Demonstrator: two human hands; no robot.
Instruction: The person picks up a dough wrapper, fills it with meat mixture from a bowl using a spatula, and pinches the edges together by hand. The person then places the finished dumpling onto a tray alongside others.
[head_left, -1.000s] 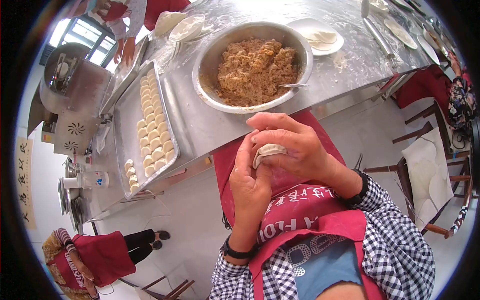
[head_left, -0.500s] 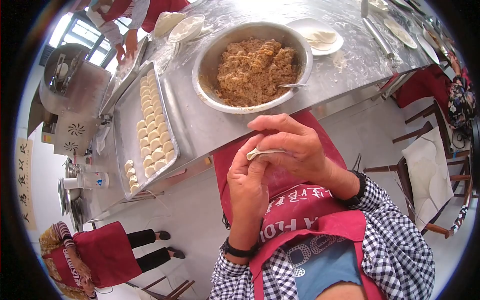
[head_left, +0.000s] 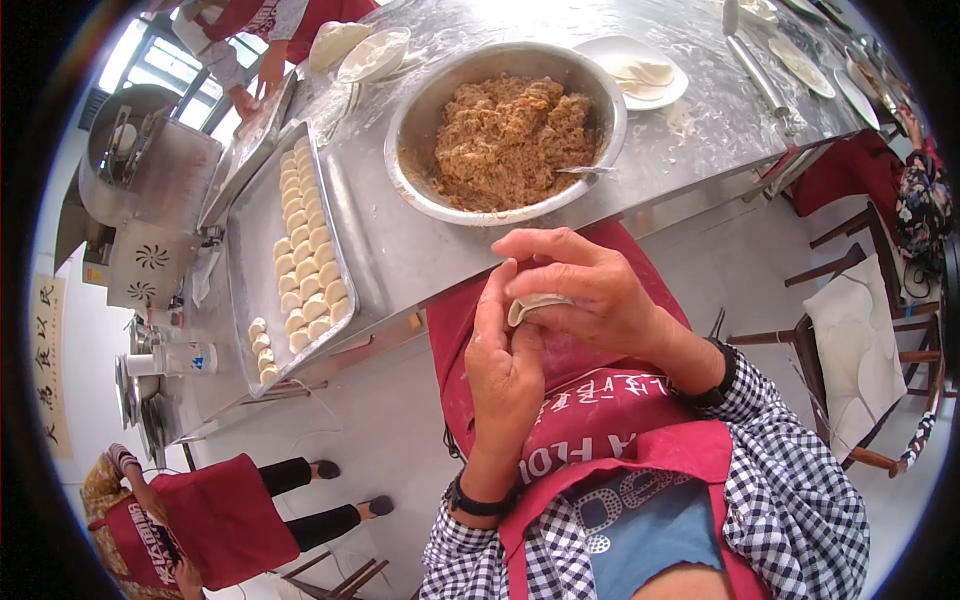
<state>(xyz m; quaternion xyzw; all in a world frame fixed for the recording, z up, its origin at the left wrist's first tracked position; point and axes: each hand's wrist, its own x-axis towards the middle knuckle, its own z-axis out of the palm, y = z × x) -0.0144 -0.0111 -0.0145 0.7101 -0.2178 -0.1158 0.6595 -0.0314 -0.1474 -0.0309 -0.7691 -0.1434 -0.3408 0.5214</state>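
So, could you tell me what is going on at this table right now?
A person in a red apron holds a dumpling between both hands: the left hand supports it and the right hand pinches its edge. On the steel table ahead sit a metal bowl of minced filling, a plate of wrappers and a tray with rows of finished dumplings. Another person in a red apron is nearby.

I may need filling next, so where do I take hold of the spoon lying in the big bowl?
Take the spoon by its bare handle near the bowl's right rim; the other end seems sunk in the filling. The handle lies almost flat, so come from above and from the right. Both hands, left and right, are pinching the dumpling.
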